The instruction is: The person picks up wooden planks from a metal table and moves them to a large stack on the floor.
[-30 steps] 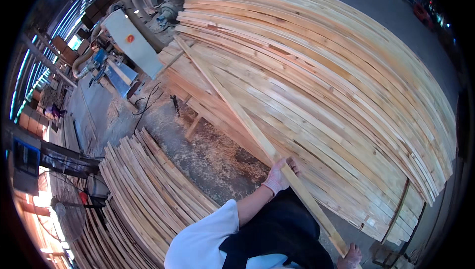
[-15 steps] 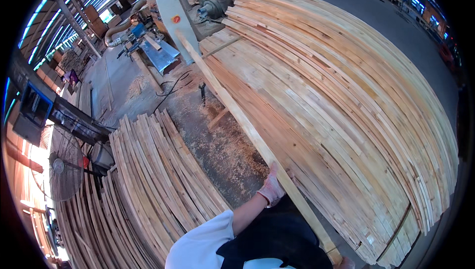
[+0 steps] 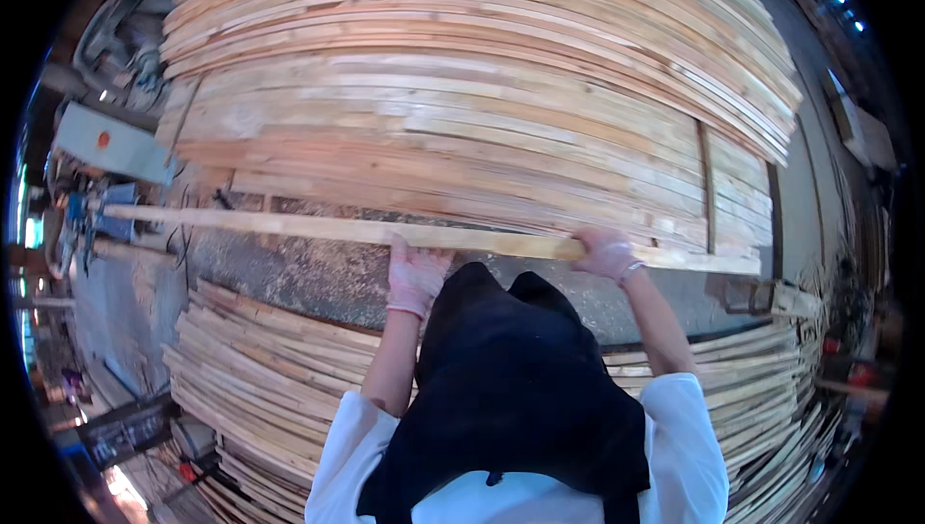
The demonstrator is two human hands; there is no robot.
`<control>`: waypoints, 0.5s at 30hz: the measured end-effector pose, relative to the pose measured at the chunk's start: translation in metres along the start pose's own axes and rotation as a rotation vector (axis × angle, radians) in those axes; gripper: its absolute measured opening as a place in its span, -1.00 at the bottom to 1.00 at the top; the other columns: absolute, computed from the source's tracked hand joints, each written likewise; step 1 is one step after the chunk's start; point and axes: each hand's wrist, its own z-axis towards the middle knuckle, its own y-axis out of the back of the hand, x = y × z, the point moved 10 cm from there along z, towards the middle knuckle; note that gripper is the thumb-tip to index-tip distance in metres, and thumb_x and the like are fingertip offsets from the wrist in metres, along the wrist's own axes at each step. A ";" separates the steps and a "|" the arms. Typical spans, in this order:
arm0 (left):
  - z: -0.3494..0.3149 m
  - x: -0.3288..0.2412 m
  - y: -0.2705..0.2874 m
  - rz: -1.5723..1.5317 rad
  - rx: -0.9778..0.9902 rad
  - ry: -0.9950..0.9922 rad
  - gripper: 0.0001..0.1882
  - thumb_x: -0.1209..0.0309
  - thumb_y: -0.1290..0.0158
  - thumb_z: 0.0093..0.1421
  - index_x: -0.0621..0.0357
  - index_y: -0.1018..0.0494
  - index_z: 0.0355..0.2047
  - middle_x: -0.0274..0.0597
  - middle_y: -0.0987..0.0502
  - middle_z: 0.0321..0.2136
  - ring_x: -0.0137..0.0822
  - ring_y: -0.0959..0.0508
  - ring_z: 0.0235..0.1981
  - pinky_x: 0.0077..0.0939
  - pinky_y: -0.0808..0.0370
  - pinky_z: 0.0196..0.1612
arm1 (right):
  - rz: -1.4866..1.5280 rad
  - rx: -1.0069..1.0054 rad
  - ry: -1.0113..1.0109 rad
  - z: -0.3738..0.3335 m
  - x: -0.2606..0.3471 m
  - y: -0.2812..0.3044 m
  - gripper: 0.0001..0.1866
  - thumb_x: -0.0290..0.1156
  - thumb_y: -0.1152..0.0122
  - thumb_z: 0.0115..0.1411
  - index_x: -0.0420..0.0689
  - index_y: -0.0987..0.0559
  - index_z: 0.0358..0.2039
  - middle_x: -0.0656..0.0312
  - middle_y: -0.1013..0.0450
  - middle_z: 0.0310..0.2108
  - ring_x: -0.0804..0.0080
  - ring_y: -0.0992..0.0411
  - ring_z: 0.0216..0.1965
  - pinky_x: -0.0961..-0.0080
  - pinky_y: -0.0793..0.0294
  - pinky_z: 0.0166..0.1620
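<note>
A long, narrow wooden plank (image 3: pixel 318 225) lies crosswise in front of me. My left hand (image 3: pixel 416 278), in a pale glove with a red cuff, supports it from the near side, with the thumb up against it and the fingers partly hidden underneath. Farther along to the right, my right hand (image 3: pixel 605 254), also gloved, is closed around the plank near its right end. The plank's far left end reaches a blue and metal machine (image 3: pixel 118 225). Just beyond the plank spreads a wide stack of pale boards (image 3: pixel 462 129).
Behind my arms lies a lower pile of wooden strips (image 3: pixel 260 351), continuing to my right. Sawdust covers the floor (image 3: pixel 318 269) between the piles. A light grey cabinet with a red button (image 3: pixel 116 144) stands at the left, and a dark crosspiece (image 3: pixel 705 187) shows at the stack's right.
The view has turned, so the plank now runs across instead of diagonally. My right hand has come fully into view at its right part. Both hands remain on the plank.
</note>
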 end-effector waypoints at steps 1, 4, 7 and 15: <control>-0.006 0.037 -0.008 0.021 0.011 0.093 -0.36 -0.17 0.04 0.23 0.00 -0.30 0.13 -0.08 -0.29 0.20 0.04 -0.21 0.24 0.20 -0.23 0.25 | 0.011 -0.063 0.049 -0.003 0.010 0.006 -0.47 -0.03 -0.33 -0.08 -0.04 -0.58 -0.12 0.04 -0.55 -0.15 0.06 -0.50 -0.07 0.18 -0.46 0.01; -0.014 0.099 -0.031 0.032 0.098 0.166 -0.29 -0.21 0.10 0.25 0.08 -0.24 0.17 -0.05 -0.26 0.22 0.00 -0.24 0.25 0.15 -0.22 0.28 | 0.098 -0.113 0.083 -0.019 0.014 0.009 -0.40 0.00 -0.32 -0.05 -0.03 -0.54 -0.01 0.05 -0.53 -0.09 0.06 -0.46 0.00 0.20 -0.43 0.06; -0.016 0.105 -0.012 0.054 -0.051 0.159 -0.27 -0.23 0.18 0.27 0.07 -0.24 0.22 -0.02 -0.31 0.20 0.00 -0.28 0.25 0.12 -0.20 0.30 | 0.289 -0.248 0.091 -0.052 -0.026 0.021 -0.39 0.00 -0.32 0.01 -0.02 -0.52 0.05 0.05 -0.52 -0.05 0.09 -0.45 0.02 0.22 -0.41 0.10; -0.042 0.008 0.032 0.323 -0.226 -0.050 -0.40 -0.19 0.06 0.25 0.06 -0.44 -0.02 -0.11 -0.60 -0.15 -0.13 -0.61 -0.24 -0.24 -0.61 -0.24 | 0.128 -0.461 -0.963 -0.288 -0.371 0.062 -0.36 -0.05 -0.09 0.21 -0.20 -0.39 0.20 0.00 -0.37 0.16 0.13 -0.37 0.10 0.30 -0.30 0.17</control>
